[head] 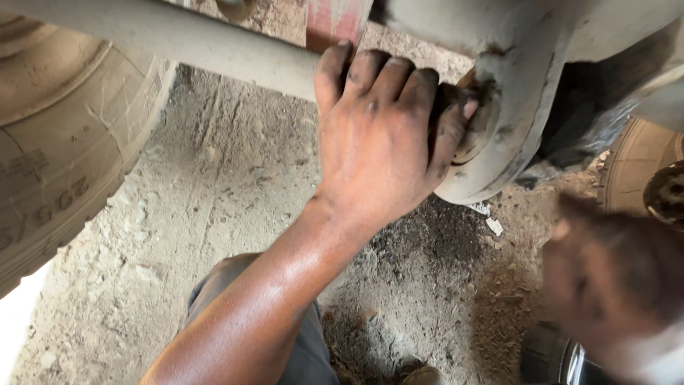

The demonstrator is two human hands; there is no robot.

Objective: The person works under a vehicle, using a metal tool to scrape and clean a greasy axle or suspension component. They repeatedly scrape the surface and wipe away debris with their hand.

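My left hand (377, 150) reaches up to the underside of a vehicle. Its grease-blackened fingers wrap around a round, greasy fitting (479, 132) set in the end of a thick grey metal housing (513, 71). A grey bar (185, 39) runs left from behind the hand. My right hand (613, 285) hangs low at the right, close to the camera and heavily blurred. I cannot make out whether it holds anything.
A large worn tyre (64, 142) fills the left side. Part of another wheel (652, 178) shows at the far right. Below lies dusty ground (235, 185) with a dark oily patch (442, 242). My grey-trousered knee (221, 285) and a dark round object (552, 356) are at the bottom.
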